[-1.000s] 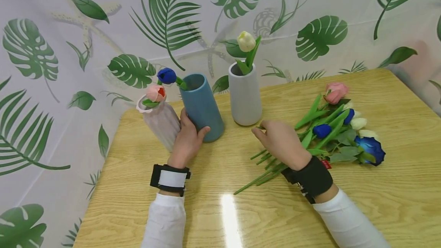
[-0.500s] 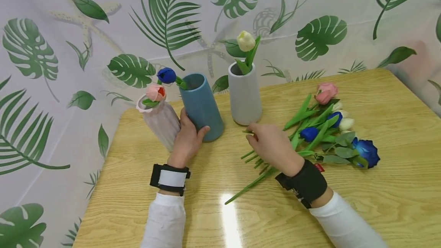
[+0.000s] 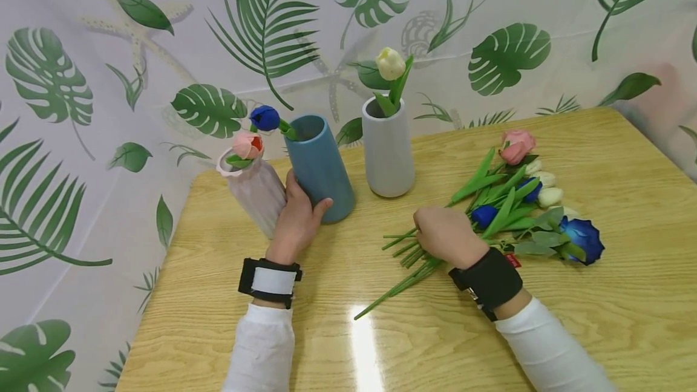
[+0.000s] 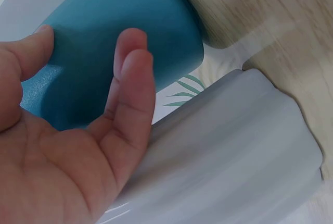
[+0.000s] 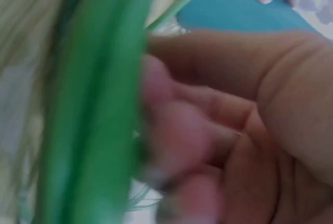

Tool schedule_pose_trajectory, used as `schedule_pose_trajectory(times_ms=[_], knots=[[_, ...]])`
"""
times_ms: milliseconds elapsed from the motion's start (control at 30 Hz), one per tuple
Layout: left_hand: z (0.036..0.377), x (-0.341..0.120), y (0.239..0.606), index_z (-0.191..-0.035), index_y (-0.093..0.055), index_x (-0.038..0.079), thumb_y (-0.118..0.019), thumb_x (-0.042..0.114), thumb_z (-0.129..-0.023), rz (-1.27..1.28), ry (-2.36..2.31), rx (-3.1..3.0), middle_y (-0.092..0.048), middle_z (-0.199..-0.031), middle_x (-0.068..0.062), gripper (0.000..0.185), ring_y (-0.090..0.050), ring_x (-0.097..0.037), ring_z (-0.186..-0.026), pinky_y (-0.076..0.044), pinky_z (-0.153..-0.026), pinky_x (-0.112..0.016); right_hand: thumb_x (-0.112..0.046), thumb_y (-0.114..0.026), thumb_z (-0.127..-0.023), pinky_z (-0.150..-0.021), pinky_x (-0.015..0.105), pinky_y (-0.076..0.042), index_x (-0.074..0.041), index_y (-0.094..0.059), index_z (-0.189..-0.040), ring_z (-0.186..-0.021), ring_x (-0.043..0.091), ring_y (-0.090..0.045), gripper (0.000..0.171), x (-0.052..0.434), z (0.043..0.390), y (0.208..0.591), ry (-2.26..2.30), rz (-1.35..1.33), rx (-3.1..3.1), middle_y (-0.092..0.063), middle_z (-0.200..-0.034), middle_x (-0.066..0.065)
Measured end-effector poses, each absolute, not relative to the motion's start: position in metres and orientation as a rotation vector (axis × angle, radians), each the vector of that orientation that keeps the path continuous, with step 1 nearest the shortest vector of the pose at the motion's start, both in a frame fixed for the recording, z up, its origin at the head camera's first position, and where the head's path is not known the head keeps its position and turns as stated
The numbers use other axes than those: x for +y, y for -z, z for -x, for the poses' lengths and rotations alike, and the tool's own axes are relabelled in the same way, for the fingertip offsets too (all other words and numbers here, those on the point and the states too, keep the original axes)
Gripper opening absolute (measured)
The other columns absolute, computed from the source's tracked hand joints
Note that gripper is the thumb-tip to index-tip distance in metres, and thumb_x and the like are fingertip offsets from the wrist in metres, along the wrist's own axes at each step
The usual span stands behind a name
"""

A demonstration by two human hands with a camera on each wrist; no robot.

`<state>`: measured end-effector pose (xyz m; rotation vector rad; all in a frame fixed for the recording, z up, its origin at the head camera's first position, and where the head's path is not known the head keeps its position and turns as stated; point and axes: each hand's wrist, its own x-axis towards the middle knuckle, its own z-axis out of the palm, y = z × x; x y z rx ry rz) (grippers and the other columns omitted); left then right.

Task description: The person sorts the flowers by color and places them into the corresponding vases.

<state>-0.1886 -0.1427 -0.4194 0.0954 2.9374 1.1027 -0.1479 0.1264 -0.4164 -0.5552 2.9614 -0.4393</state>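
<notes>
At the left side of the bench there stands a pale pink vase with one pink tulip. Just beside it is the left hand, spread wide: its thumb touches the lower part of the blue vase and its fingers are between the two vases, so it seems to steady the blue one. In this vase a blue tulip leans over the left rim. Next comes the white vase, upright, holding a white tulip. Farther right, the right hand has its fingers curled at the stems of a flower bundle lying on the bench; whether it pinches one, I cannot tell. The step in hand, I judge, is picking out a flower. The next move probably calls for freeing a single stem gently, without dragging its neighbours.
</notes>
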Motion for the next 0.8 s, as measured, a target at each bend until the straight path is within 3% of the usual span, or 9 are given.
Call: schedule_pose_trajectory(times_ms=[67,167,467,667,800], knots=[[0.189,-0.143,0.419,-0.155,0.009,0.001,-0.060,0.034,-0.100,-0.096,-1.107,2.938,-0.013,-0.160,-0.029,0.093,-0.046,-0.048,-0.130,-0.043,-0.104,-0.053,0.000,-0.057,-0.095,-0.046,0.028,-0.028,-0.007,-0.065,-0.080,-0.048,0.015,-0.042,0.018,0.130,0.151,0.421,0.398,0.526,2.991,-0.049,-0.059,0.004],[0.189,-0.143,0.419,-0.155,0.008,0.000,-0.060,0.034,-0.100,-0.097,-1.110,2.936,-0.013,-0.160,-0.029,0.093,-0.045,-0.048,-0.132,-0.042,-0.105,-0.053,0.000,-0.054,-0.097,-0.044,0.029,-0.030,-0.004,-0.070,-0.091,-0.048,0.018,-0.049,0.018,0.133,0.155,0.428,0.385,0.473,3.020,-0.056,-0.061,0.008],[0.189,-0.143,0.420,-0.155,0.008,0.002,-0.060,0.035,-0.100,-0.086,-1.109,2.941,-0.014,-0.160,-0.027,0.094,-0.046,-0.047,-0.131,-0.042,-0.104,-0.053,0.003,-0.057,-0.095,-0.046,0.041,-0.046,-0.006,-0.070,-0.085,-0.060,0.029,-0.057,0.019,0.137,0.164,0.437,0.331,0.469,3.084,-0.058,-0.075,0.015],[0.188,-0.143,0.419,-0.155,0.008,0.002,-0.061,0.034,-0.100,-0.070,-1.106,2.936,-0.015,-0.160,-0.028,0.094,-0.043,-0.046,-0.134,-0.040,-0.107,-0.052,0.000,-0.056,-0.097,-0.049,0.033,-0.035,-0.012,-0.055,-0.074,-0.056,0.020,-0.045,0.026,0.147,0.166,0.440,0.436,0.648,3.056,-0.048,-0.067,0.006],[0.189,-0.142,0.418,-0.155,0.008,0.002,-0.061,0.034,-0.100,-0.068,-1.109,2.934,-0.016,-0.160,-0.028,0.094,-0.041,-0.044,-0.136,-0.039,-0.108,-0.052,-0.007,-0.058,-0.099,-0.050,0.029,-0.030,-0.012,-0.056,-0.081,-0.052,0.013,-0.039,0.019,0.149,0.169,0.439,0.560,0.737,3.046,-0.046,-0.063,-0.001]])
